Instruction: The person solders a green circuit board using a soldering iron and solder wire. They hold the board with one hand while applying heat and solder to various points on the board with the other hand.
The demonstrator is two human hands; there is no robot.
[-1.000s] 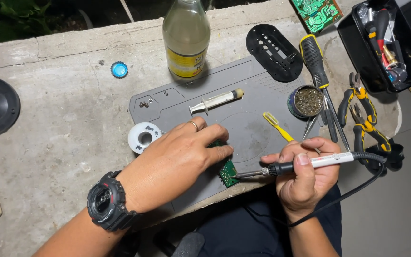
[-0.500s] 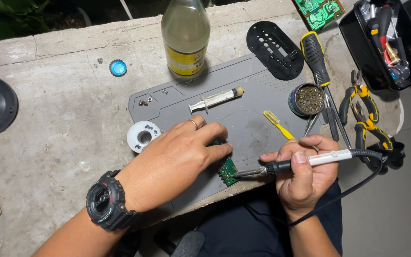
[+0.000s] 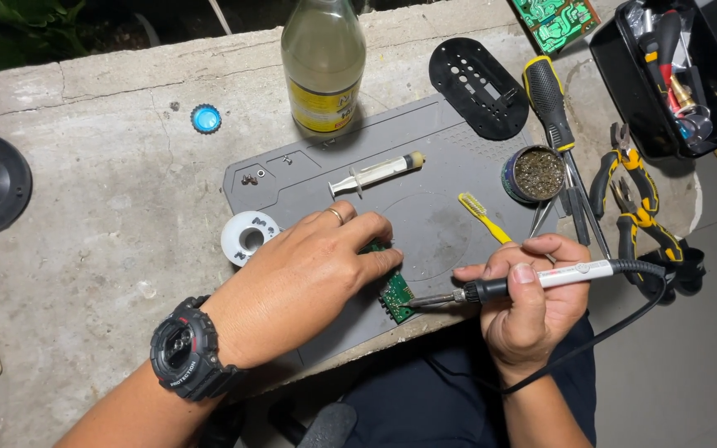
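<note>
My left hand (image 3: 309, 278) lies flat on a small green circuit board (image 3: 394, 292) and presses it onto the grey work mat (image 3: 425, 216); most of the board is hidden under the fingers. A black watch sits on that wrist. My right hand (image 3: 533, 303) grips a white and black soldering iron (image 3: 533, 280) like a pen. Its metal tip touches the board's right edge near the mat's front rim. The iron's black cable loops down to the right.
On the mat lie a syringe (image 3: 375, 174), a yellow brush (image 3: 483, 216) and small screws. A glass bottle (image 3: 323, 62), a blue cap (image 3: 206, 119), a solder spool (image 3: 249, 236), a tin of brass wool (image 3: 537, 174), screwdrivers, pliers (image 3: 636, 199) and a black toolbox (image 3: 674, 75) surround it.
Both hands stay almost still. The iron's tip has stayed at the board's right edge, with only slight shifts of the hands.
</note>
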